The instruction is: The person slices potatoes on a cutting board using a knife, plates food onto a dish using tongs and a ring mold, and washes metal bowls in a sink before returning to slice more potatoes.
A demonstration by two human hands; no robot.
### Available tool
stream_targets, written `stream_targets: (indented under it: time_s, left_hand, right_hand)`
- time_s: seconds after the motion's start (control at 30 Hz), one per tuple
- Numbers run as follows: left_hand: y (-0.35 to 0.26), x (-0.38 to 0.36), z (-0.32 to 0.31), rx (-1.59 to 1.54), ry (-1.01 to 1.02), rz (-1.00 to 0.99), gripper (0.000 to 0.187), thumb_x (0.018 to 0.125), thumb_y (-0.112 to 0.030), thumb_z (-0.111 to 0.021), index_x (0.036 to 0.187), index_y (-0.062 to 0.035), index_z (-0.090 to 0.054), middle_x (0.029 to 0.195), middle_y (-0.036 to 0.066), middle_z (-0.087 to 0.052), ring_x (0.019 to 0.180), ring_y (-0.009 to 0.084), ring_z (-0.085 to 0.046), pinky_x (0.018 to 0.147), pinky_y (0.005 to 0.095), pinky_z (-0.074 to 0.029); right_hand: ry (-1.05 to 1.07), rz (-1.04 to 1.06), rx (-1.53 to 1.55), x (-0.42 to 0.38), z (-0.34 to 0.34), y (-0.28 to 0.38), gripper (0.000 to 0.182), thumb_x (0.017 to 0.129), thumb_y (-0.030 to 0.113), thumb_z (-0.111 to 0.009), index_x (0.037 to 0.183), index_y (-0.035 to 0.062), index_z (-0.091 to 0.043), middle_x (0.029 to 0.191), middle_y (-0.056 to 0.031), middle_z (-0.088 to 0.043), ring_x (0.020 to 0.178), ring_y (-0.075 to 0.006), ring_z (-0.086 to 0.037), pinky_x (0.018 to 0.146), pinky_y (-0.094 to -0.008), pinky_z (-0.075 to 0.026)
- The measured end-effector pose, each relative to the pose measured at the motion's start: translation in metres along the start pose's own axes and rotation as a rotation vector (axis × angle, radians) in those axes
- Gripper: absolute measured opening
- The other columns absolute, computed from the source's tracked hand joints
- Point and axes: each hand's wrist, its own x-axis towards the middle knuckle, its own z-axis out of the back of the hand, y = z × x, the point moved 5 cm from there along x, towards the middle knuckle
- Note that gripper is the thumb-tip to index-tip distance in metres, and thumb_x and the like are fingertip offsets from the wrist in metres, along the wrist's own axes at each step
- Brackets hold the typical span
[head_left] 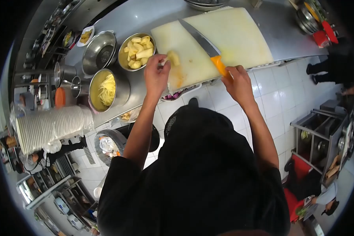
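My right hand point(238, 84) is closed on the orange handle of a large kitchen knife point(202, 39). Its blade lies over the cutting board point(240, 31), pointing to the far left. At the board's left edge is my left hand point(156, 76), its fingers bent with a gap between thumb and forefinger. Just right of those fingers is a pale yellow peeled piece point(173, 58), slightly blurred, which looks like potato. Beyond the left hand stands a steel bowl point(122, 59) of peeled yellow chunks point(139, 49). A deeper steel pot point(122, 89) holds thin yellow shreds point(107, 89).
An empty-looking steel colander point(99, 53) and a white dish point(85, 36) sit farther left. Stacked white plates in plastic wrap point(53, 126) stand at the counter's left end. Below the board's near edge is a container of purple pieces point(173, 95). A bin point(108, 145) stands on the floor.
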Motion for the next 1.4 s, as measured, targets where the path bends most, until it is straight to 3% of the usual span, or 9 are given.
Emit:
stream_targets:
  time_s: [0.23,0.33,0.5,0.63,0.77,0.83,0.97,1.13,1.4]
  left_hand:
    - [-0.037,0.02,-0.022,0.12,0.08,-0.206,0.02,0.076,-0.003,-0.064,0.096,-0.005,-0.065,0.099,0.011,-0.059,0.088,0.0268,-0.059,0.076,0.0348,-0.049]
    - [-0.062,0.004,-0.057,0.211,0.204,-0.378,0.026,0.076,-0.003,-0.062,0.102,-0.0063,-0.064,0.104,0.011,-0.058,0.096,0.0292,-0.055,0.083,0.0364,-0.046]
    - [-0.072,-0.024,-0.113,0.466,0.398,-0.571,0.056,0.067,0.002,-0.059,0.121,-0.0101,-0.056,0.122,0.019,-0.045,0.113,0.0369,-0.042,0.094,0.0448,-0.037]
    - [-0.083,-0.043,-0.122,0.568,0.419,-0.544,0.06,0.067,0.0,-0.06,0.126,-0.0057,-0.05,0.128,0.02,-0.039,0.118,0.0383,-0.035,0.097,0.0492,-0.033]
    - [-0.087,-0.041,-0.117,0.503,0.245,-0.436,0.053,0.071,-0.005,-0.061,0.123,-0.0005,-0.051,0.125,0.021,-0.04,0.116,0.0386,-0.037,0.097,0.0461,-0.035]
    - [-0.071,-0.028,-0.119,0.477,0.236,-0.373,0.05,0.074,-0.007,-0.061,0.122,0.0003,-0.051,0.124,0.021,-0.04,0.115,0.0386,-0.038,0.097,0.0443,-0.035]
    - [-0.039,0.027,-0.136,0.463,0.195,-0.167,0.038,0.077,-0.013,-0.062,0.112,0.0008,-0.058,0.113,0.02,-0.051,0.108,0.0347,-0.046,0.093,0.041,-0.04]
    - [0.009,0.092,-0.172,0.672,0.015,-0.129,0.032,0.077,-0.022,-0.062,0.101,-0.0007,-0.061,0.103,0.018,-0.056,0.099,0.0335,-0.052,0.087,0.042,-0.044]
    - [0.02,0.106,-0.192,0.768,0.107,-0.088,0.015,0.074,-0.014,-0.058,0.083,-0.002,-0.064,0.095,0.017,-0.058,0.091,0.032,-0.056,0.08,0.0404,-0.047]
  right_hand:
    - [0.092,-0.102,0.019,0.016,-0.025,-0.01,0.046,0.068,0.007,-0.073,0.109,0.0028,-0.051,0.098,-0.0189,-0.055,0.091,-0.0389,-0.055,0.078,-0.0422,-0.046]
    - [0.142,-0.172,0.016,0.02,-0.031,-0.017,0.05,0.067,-0.001,-0.063,0.113,0.0031,-0.043,0.099,-0.0239,-0.054,0.09,-0.0429,-0.055,0.077,-0.0461,-0.045]
    - [0.175,-0.294,0.054,0.006,-0.008,-0.008,0.052,0.065,-0.004,-0.056,0.115,0.0028,-0.039,0.098,-0.028,-0.055,0.092,-0.0451,-0.055,0.079,-0.0474,-0.045]
    - [0.002,-0.187,0.089,-0.028,0.019,-0.019,0.054,0.065,-0.004,-0.056,0.116,0.0017,-0.043,0.099,-0.0255,-0.058,0.092,-0.0427,-0.056,0.078,-0.0464,-0.044]
    - [0.048,-0.442,0.216,-0.069,0.06,-0.045,0.052,0.066,-0.001,-0.057,0.117,0.005,-0.048,0.087,-0.0233,-0.06,0.08,-0.041,-0.057,0.071,-0.0424,-0.047]
    - [-0.048,-0.45,0.496,-0.093,0.072,-0.064,0.045,0.068,-0.003,-0.054,0.113,0.0031,-0.051,0.07,-0.0089,-0.054,0.062,-0.0212,-0.054,0.059,-0.0321,-0.044]
    - [-0.062,-0.736,0.818,-0.126,0.093,-0.078,0.036,0.074,-0.002,-0.05,0.11,0.0026,-0.053,0.066,0.0021,-0.044,0.053,-0.007,-0.042,0.05,-0.0224,-0.035]
    - [-0.069,-0.762,0.939,-0.149,0.079,-0.096,0.034,0.074,-0.002,-0.052,0.107,0.0037,-0.054,0.065,0.0022,-0.047,0.051,-0.007,-0.044,0.046,-0.022,-0.036]
    - [-0.005,-0.741,0.943,-0.158,0.054,-0.102,0.04,0.072,0.002,-0.056,0.112,0.0031,-0.054,0.07,-0.0005,-0.051,0.056,-0.0095,-0.049,0.052,-0.0249,-0.042]
